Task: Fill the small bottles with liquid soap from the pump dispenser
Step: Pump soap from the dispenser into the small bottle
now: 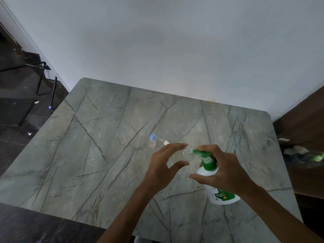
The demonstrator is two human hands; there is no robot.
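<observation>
I'm watching the mouth of the clear bottle (188, 153) most closely, because that is where I'm judging this could go wrong. The bottle is being held tilted, its opening right at the green nozzle (199, 152) of the pump dispenser (222, 197), and I cannot tell whether the tip is actually sitting inside the neck. If it is only beside it, a stroke would be sending soap down the outside of the bottle and onto the bench (105, 137). A slick bottle would then be slipping in a light pinch. A hard, off-centre push could also be rocking the dispenser, since nothing is bracing its base.

The left hand (168, 162) is reaching in from below, wrist raised off the bench. Its grip is pinching the clear bottle between the outstretched fingers above and the thumb below. The right hand (226, 172) is arching over the dispenser from the right. Its grip is spread, with fingers lying across the pump head and the thumb standing out to the left, not wrapped round anything.

A second small bottle, the capped bottle (152, 141), is standing upright farther back on the bench, apart from both hands, with a white piece on a thin tube (164, 141) lying just beside it.
</observation>
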